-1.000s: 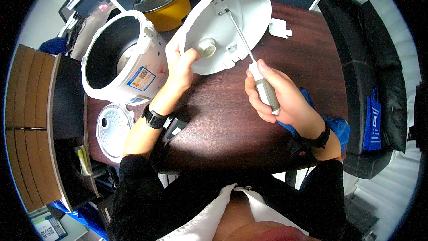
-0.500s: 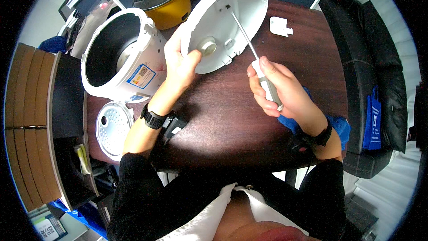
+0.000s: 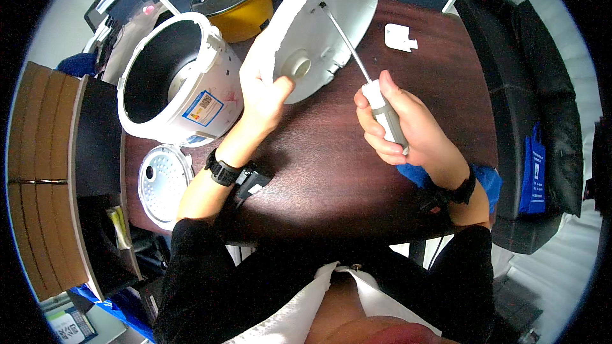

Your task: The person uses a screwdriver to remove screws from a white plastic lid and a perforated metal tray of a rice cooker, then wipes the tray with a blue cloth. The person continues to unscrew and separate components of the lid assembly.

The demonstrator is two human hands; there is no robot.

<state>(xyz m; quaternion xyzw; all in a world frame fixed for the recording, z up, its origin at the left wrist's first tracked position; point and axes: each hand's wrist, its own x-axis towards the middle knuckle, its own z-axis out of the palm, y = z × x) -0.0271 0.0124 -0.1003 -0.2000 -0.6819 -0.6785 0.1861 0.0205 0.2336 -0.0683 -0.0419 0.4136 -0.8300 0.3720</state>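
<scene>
My left hand (image 3: 262,92) grips the near-left rim of a white, bowl-shaped plastic lid cover (image 3: 328,32), holding it tilted above the table with its hollow side toward me. A short round tube stands inside the cover near my thumb. In my right hand (image 3: 408,121) is a screwdriver (image 3: 386,118) with a white and grey handle, my fingers wrapped round it. Its metal shaft slants up and left, and the tip meets a small dark spot near the top of the cover's inner face. Whether a screw sits there is too small to tell.
A white rice cooker body (image 3: 191,99) stands open at left, beside a perforated inner lid (image 3: 164,185). Behind is a yellow pot (image 3: 239,16) with a glass lid. A small white plastic piece (image 3: 398,37) lies at right on the brown table (image 3: 331,185); blue cloth (image 3: 486,185) lies near my right wrist.
The cover has shifted slightly up and tilted a little more edge-on, with my left hand moving along. My right hand has turned the screwdriver's handle slightly; its tip stays at the cover.
</scene>
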